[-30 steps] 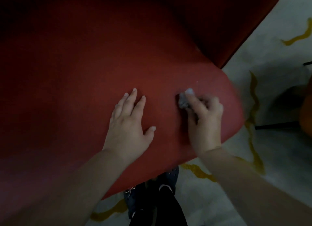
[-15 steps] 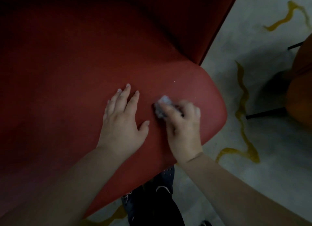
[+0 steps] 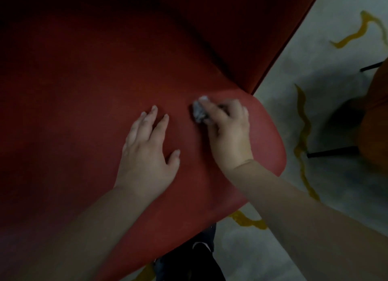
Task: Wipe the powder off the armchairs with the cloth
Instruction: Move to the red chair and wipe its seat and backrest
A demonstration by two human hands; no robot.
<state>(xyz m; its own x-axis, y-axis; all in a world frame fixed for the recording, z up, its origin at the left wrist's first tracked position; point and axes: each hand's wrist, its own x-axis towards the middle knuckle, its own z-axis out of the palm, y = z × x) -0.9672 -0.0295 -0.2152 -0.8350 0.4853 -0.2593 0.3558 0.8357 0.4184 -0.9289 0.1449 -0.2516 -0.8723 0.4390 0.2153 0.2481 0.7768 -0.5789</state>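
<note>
Right hand (image 3: 228,133): gripping a small crumpled grey cloth (image 3: 199,112), fingers mostly hiding it.
Left hand (image 3: 147,152): lying spread on the red upholstered armchair seat (image 3: 84,112).
Powder: blurring beyond recognition.

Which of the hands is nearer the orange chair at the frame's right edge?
Right. The right hand, gripping the crumpled grey cloth, is by the red upholstered seat's right corner, toward the orange chair. The left hand lies flat further left.

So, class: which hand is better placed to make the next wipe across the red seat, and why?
Right. The right hand already grips the cloth against the red armchair seat; the left hand lies flat and holds nothing.
</note>
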